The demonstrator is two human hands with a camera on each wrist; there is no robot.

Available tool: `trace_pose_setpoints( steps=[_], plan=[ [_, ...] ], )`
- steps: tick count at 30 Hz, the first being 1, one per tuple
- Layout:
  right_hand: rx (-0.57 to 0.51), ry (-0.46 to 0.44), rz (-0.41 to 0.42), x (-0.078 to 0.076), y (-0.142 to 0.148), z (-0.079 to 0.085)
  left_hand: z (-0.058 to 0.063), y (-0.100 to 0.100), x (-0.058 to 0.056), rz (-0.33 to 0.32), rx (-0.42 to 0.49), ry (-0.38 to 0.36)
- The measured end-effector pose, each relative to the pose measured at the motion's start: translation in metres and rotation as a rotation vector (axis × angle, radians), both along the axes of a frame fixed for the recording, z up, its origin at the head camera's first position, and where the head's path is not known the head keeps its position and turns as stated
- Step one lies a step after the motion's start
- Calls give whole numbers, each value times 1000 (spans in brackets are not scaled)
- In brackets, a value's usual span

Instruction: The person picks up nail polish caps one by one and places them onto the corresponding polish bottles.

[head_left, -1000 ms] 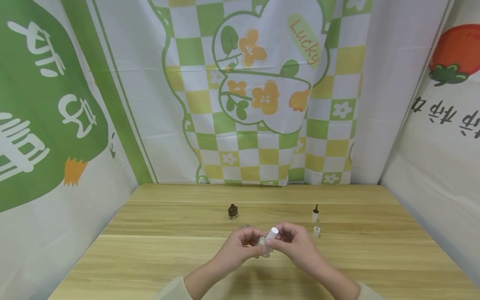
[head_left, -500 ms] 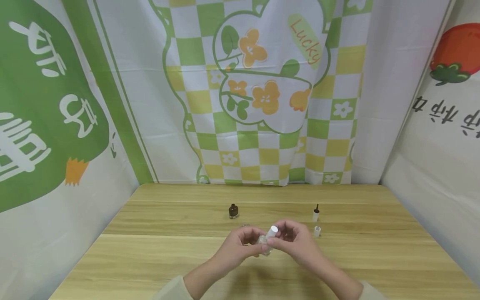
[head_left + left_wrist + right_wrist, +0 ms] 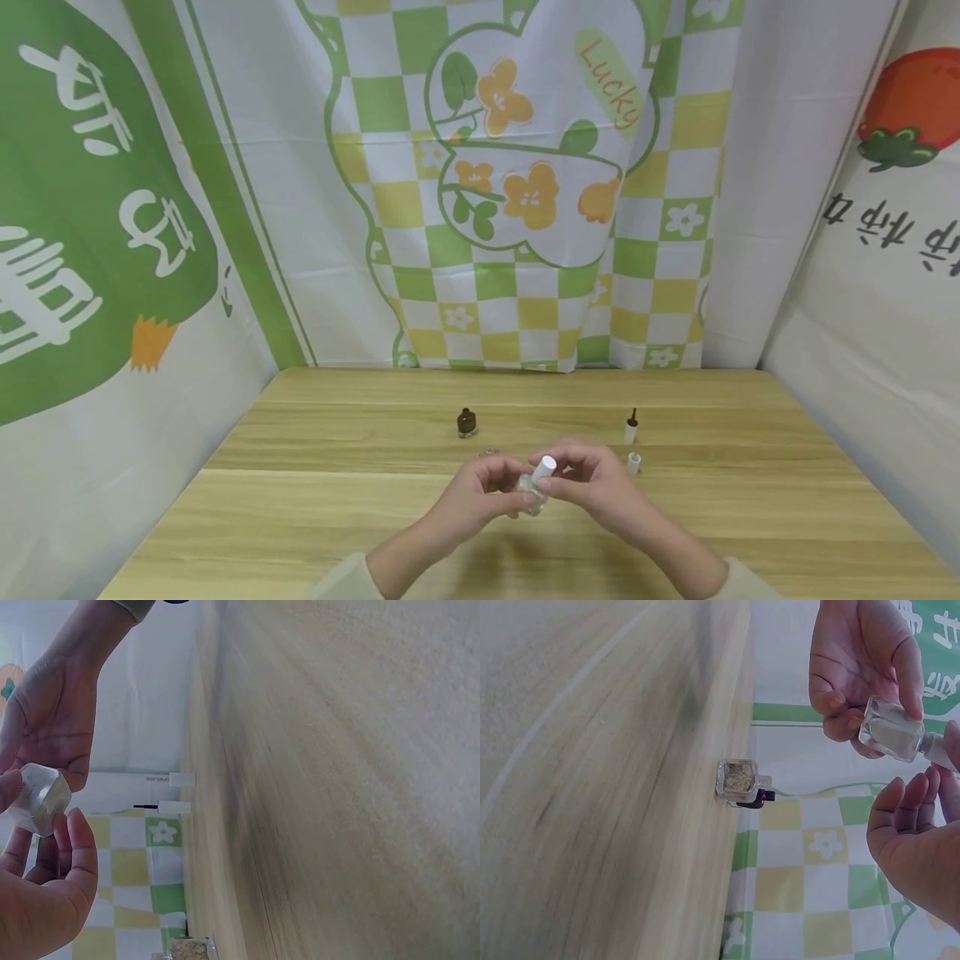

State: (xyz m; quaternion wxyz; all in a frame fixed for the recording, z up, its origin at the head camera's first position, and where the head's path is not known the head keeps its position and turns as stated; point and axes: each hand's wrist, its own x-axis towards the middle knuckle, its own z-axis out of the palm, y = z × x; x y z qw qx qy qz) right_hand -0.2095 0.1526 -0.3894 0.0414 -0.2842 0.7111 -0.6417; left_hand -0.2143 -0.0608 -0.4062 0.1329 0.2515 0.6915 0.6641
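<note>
Over the front of the table, my left hand (image 3: 471, 498) pinches a small clear glass nail polish bottle (image 3: 532, 503) between thumb and fingers. My right hand (image 3: 596, 485) grips the bottle's white cap (image 3: 545, 468), which sits at the neck and leans up to the right. Pale contents show through the glass bottle (image 3: 891, 733) in the right wrist view. From the left wrist, the square base of the bottle (image 3: 43, 798) faces the camera, and the cap is hidden.
A dark nail polish bottle (image 3: 467, 423) stands uncapped farther back. Partly hidden behind my left hand is a clear bottle (image 3: 738, 778) with beige flakes. To the right stand a white cap with a dark brush (image 3: 631, 430) and another white cap (image 3: 634, 463).
My right hand's fingers have shifted slightly around the white cap, with the index finger now reaching farther left behind it. The left hand stays nearly still with the bottle.
</note>
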Motion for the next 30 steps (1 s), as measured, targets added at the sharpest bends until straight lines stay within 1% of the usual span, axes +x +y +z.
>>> trace_pose_setpoints(
  steps=[5,7,17,22,26,30],
  plan=[
    [-11,-19,-5,0,-2,-2,0,1,0,-6,8,-7],
    [-9,-34,-19,0,-3,-2,0,1,0,-6,10,-10],
    [40,-76,-152,2,-9,-3,0,1,1,1,1,2],
    [52,-97,-192,3,-12,-4,0,1,1,-4,4,-2],
    [78,-86,-198,3,-12,-4,0,2,2,-1,18,-15],
    [83,-62,-170,2,-8,-3,2,1,2,0,20,-29]
  ],
)
